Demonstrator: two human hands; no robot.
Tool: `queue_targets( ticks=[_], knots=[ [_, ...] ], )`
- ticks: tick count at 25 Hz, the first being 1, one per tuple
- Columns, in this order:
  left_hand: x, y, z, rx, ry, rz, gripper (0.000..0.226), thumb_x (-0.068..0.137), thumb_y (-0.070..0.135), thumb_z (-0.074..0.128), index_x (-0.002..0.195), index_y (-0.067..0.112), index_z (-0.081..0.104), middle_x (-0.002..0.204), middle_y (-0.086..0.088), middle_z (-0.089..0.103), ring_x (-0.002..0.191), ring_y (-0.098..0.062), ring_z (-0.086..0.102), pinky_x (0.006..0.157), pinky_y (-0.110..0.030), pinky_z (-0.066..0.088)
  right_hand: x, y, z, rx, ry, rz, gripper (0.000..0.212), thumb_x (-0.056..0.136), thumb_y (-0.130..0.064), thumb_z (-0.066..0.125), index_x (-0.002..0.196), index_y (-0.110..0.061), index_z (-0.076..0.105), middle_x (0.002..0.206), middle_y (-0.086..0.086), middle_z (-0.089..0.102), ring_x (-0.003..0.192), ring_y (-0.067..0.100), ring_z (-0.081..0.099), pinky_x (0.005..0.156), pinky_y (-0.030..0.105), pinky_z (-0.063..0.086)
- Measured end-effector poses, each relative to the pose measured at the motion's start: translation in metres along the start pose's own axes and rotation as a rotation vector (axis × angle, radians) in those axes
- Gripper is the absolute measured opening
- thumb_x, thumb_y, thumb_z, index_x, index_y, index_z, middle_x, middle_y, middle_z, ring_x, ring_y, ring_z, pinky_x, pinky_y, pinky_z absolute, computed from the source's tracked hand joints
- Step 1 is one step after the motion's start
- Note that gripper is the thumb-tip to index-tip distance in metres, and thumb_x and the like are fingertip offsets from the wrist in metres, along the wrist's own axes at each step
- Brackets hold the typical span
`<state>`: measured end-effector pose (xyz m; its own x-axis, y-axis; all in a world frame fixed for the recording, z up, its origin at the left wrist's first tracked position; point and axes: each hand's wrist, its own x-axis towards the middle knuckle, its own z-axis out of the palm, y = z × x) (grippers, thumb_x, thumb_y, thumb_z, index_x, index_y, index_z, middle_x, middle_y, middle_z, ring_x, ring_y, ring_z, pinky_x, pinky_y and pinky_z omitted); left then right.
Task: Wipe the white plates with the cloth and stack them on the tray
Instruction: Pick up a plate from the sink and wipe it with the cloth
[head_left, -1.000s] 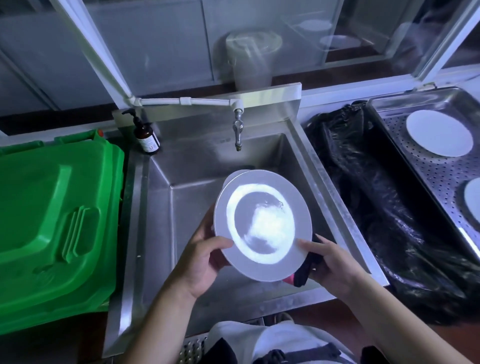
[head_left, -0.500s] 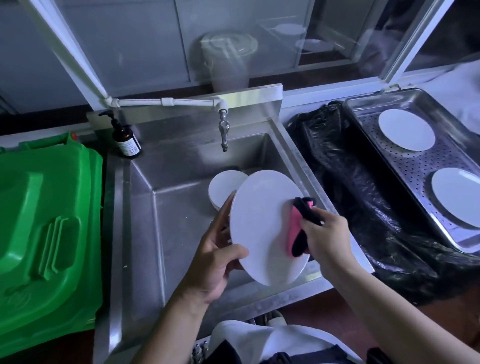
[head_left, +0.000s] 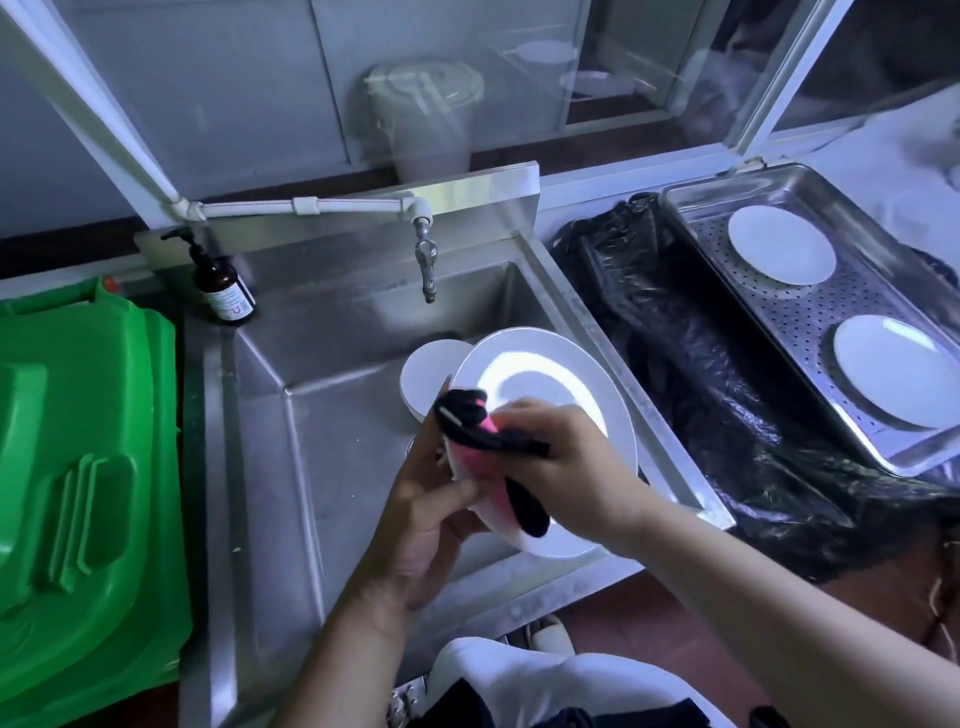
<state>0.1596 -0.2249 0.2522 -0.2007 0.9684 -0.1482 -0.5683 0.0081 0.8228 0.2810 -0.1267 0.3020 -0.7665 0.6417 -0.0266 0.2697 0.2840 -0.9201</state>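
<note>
Two round white plates already down on the perforated steel tray (head_left: 691, 218): far one (head_left: 782, 252), near one (head_left: 898, 371), side by side, not stacked. Judging from that: partway through, stacking proper not begun.

Third round white plate (head_left: 550, 374) mid-wipe, held tilted over the stainless steel sink (head_left: 337, 395), lower edge near the sink's front rim. At least one more white plate (head_left: 428, 376) waiting in the basin behind it, partly hidden; could be a stack, can't tell how many.

Left to do, as a judgement: finish this wipe, carry right over the black plastic bag (head_left: 675, 364) to the tray, then the basin plate(s).

Left hand (head_left: 431, 519): curled closed around the held plate's lower left edge, thumb across the front, fingers behind, supporting the weight.

Right hand (head_left: 566, 462): fist closed on the pink-and-black cloth (head_left: 483, 457), pressing it to the plate's face at lower left. Cloth bunched, partly draped over the left thumb area.

Green plastic bin lid (head_left: 88, 467) at far left, well apart, not involved.
</note>
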Motion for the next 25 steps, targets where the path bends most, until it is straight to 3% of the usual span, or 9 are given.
queue_targets(
  ticks=[3,6,9,11,15,17,20,22,25],
  knots=[
    [-0.003,0.002,0.004,-0.098,0.026,-0.008,0.067,0.070,0.029,0.086,0.128,0.014,0.056,0.098,-0.005,0.069,0.091,-0.023,0.069,0.068,-0.034,0.058,-0.016,0.004,-0.001,0.006,-0.101,0.032,0.024,0.089,-0.017,0.067,0.087,-0.040,0.072,0.094,-0.006,0.064,0.084,0.007,0.064,0.080,0.023,0.049],
    [-0.002,0.005,0.011,-0.119,0.099,-0.008,0.049,0.089,0.021,0.054,0.137,0.019,0.056,0.079,0.003,0.071,0.068,-0.010,0.069,0.058,-0.021,0.054,-0.029,0.005,-0.008,-0.006,-0.174,0.070,0.019,0.092,-0.012,0.069,0.093,-0.030,0.076,0.099,-0.004,0.065,0.086,0.010,0.065,0.084,0.030,0.052],
    [0.002,0.002,0.011,-0.014,0.073,-0.015,0.061,0.088,-0.005,0.039,0.137,0.024,0.060,0.115,-0.005,0.074,0.091,-0.018,0.070,0.064,-0.022,0.055,-0.040,0.005,-0.018,-0.058,-0.278,0.112,0.008,0.092,-0.020,0.072,0.096,-0.025,0.077,0.099,0.000,0.064,0.084,0.018,0.065,0.079,0.034,0.052],
    [0.004,0.002,0.008,0.012,0.106,-0.049,0.060,0.084,-0.002,0.044,0.134,0.025,0.062,0.127,-0.008,0.069,0.105,-0.024,0.068,0.067,-0.031,0.057,-0.044,0.004,-0.039,-0.182,-0.394,0.156,0.010,0.091,-0.018,0.071,0.092,-0.026,0.076,0.097,-0.006,0.065,0.084,0.013,0.065,0.079,0.030,0.052],
    [0.007,0.003,0.003,0.034,0.175,-0.101,0.050,0.077,0.014,0.060,0.126,0.023,0.065,0.120,-0.010,0.067,0.081,-0.016,0.068,0.059,-0.037,0.056,-0.041,0.010,-0.094,-0.474,-0.400,0.258,0.010,0.090,-0.025,0.072,0.083,-0.033,0.075,0.089,-0.011,0.067,0.075,0.005,0.065,0.064,0.018,0.048],
    [0.007,0.003,0.002,0.029,0.175,-0.107,0.050,0.076,0.013,0.061,0.125,0.025,0.067,0.117,-0.010,0.066,0.074,-0.013,0.067,0.058,-0.037,0.056,-0.030,0.022,-0.103,-0.557,-0.118,0.148,0.022,0.089,-0.011,0.072,0.086,-0.033,0.075,0.090,-0.009,0.070,0.075,0.004,0.067,0.065,0.017,0.049],
    [0.006,0.002,0.003,0.044,0.133,-0.102,0.048,0.077,0.013,0.059,0.122,0.026,0.070,0.114,-0.008,0.069,0.089,-0.021,0.067,0.061,-0.039,0.055,-0.006,0.037,-0.077,-0.639,0.244,-0.278,0.037,0.088,0.006,0.058,0.114,-0.014,0.075,0.120,0.003,0.071,0.109,0.023,0.067,0.093,0.038,0.053],
    [0.005,0.001,0.005,0.045,0.087,-0.099,0.050,0.075,0.013,0.059,0.122,0.024,0.070,0.113,-0.009,0.069,0.098,-0.025,0.064,0.068,-0.038,0.054,0.006,0.043,-0.052,-0.671,0.139,-0.485,0.043,0.090,0.002,0.047,0.125,-0.011,0.070,0.135,0.008,0.064,0.127,0.028,0.058,0.106,0.046,0.043],
    [0.001,0.004,0.005,-0.005,0.050,-0.099,0.053,0.077,0.011,0.054,0.127,0.023,0.069,0.120,-0.011,0.070,0.106,-0.026,0.065,0.074,-0.038,0.058,0.017,0.053,-0.044,-0.690,-0.032,-0.530,0.052,0.088,0.004,0.044,0.134,-0.012,0.062,0.144,0.006,0.056,0.141,0.026,0.045,0.115,0.055,0.032]
  ],
)
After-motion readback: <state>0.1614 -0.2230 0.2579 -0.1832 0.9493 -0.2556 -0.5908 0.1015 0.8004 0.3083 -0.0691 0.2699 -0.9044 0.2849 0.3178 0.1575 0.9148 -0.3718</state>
